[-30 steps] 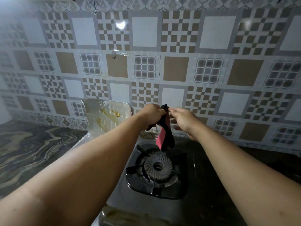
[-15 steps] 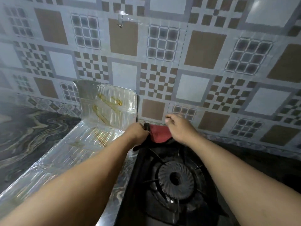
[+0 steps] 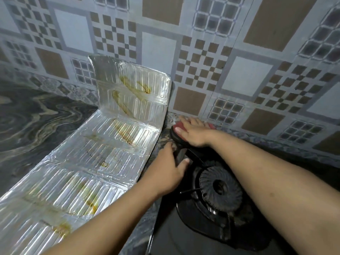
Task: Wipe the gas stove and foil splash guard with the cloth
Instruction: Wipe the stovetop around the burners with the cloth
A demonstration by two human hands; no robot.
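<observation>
Dark marbled counter [image 3: 36, 126] with a stained foil splash guard [image 3: 110, 153] just beside a black gas stove [image 3: 184, 234].

Head camera looks steeply down, close over the stove [image 3: 211, 227]; tiled wall [image 3: 220, 43] beyond.

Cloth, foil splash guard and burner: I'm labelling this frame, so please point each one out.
cloth [image 3: 181, 124]: head view, on its exposed red patch.
foil splash guard [image 3: 132, 92]: head view, on the stained upright panel.
burner [image 3: 207, 179]: head view, on its ridged black cap.
</observation>
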